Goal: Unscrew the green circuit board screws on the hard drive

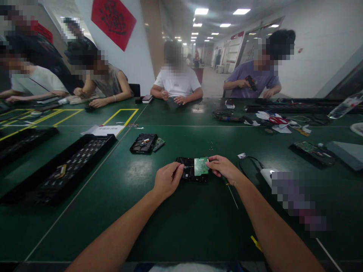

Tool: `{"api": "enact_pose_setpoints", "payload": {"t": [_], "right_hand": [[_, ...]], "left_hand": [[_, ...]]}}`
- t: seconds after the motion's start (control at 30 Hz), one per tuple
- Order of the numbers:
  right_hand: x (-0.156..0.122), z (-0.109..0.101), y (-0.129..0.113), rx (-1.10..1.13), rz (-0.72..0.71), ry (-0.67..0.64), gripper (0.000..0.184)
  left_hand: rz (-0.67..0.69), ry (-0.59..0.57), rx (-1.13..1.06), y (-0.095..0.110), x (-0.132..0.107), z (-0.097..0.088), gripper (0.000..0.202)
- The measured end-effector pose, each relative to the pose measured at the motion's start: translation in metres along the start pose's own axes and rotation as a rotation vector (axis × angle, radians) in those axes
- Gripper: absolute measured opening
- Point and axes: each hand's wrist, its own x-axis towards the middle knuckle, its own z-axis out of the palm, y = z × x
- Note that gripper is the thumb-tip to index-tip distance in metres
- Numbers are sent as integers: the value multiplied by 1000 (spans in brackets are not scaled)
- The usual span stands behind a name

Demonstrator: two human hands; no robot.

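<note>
A flat black device casing (pixel 188 172) lies in front of me on the green table. On its right half is a green circuit board (pixel 200 166). My left hand (pixel 169 179) grips the casing's left end, thumb on top. The fingers of my right hand (pixel 222 167) pinch the board's right edge. A screwdriver (pixel 233 195) points toward me from beneath my right hand; whether that hand also holds it, I cannot tell. Beyond my left hand sit a similar black casing (pixel 143 144) and a small loose circuit board (pixel 159 144).
A long black tray (pixel 82 166) stands to the left. To the right are a cable (pixel 251 157), a white device (pixel 266 174) and an opened black unit (pixel 313 153). Red-handled scissors (pixel 278 120) lie farther back. Several people sit across the table (pixel 136 223).
</note>
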Motion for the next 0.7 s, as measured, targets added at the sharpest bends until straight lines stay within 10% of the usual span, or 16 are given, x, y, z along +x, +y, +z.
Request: {"api": "enact_pose_setpoints", "payload": {"t": [0.7], "right_hand": [[-2,3,0,-61,10,-9,37]], "left_hand": [[64,-8,-53,0,-1,2,23]]}}
